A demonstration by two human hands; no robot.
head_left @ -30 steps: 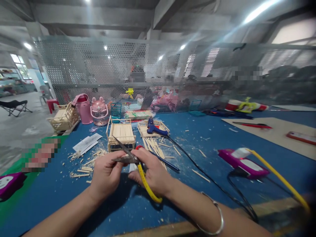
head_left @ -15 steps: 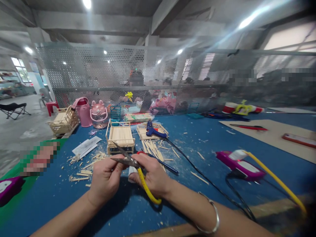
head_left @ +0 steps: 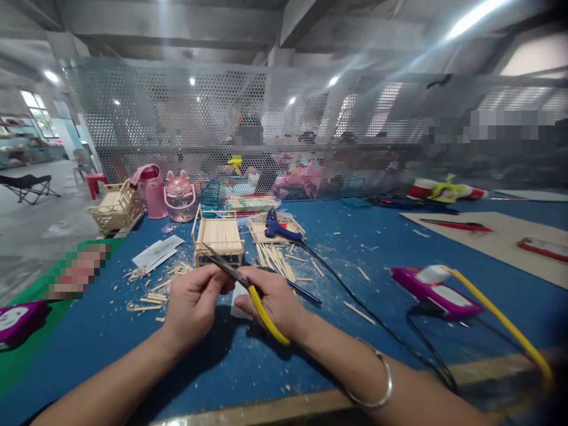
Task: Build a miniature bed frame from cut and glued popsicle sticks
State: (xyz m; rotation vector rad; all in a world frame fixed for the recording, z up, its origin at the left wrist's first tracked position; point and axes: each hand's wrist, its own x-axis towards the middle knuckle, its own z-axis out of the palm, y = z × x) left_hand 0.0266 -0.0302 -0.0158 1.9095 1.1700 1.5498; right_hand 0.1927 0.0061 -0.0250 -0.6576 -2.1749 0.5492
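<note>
My right hand is wrapped round a pair of scissors with yellow handles, their blades together and pointing up to the left. Beside the blades, my left hand is closed in a pinch; what its fingertips hold is hidden. A small white piece shows between the hands, partly behind the right thumb. Just beyond the blade tips stands a little bed-like frame made of wooden sticks. Loose sticks lie to its right, and cut bits of stick lie left of my left hand.
A blue glue gun rests on a stick-built tray, its black cord trailing right. A purple power strip with a yellow cable is at right. Pink bottles and another stick model stand at back left, before a perforated metal screen.
The scissor blades have gone from spread apart to together. Both hands stay in nearly the same place, and the view has shifted slightly.
</note>
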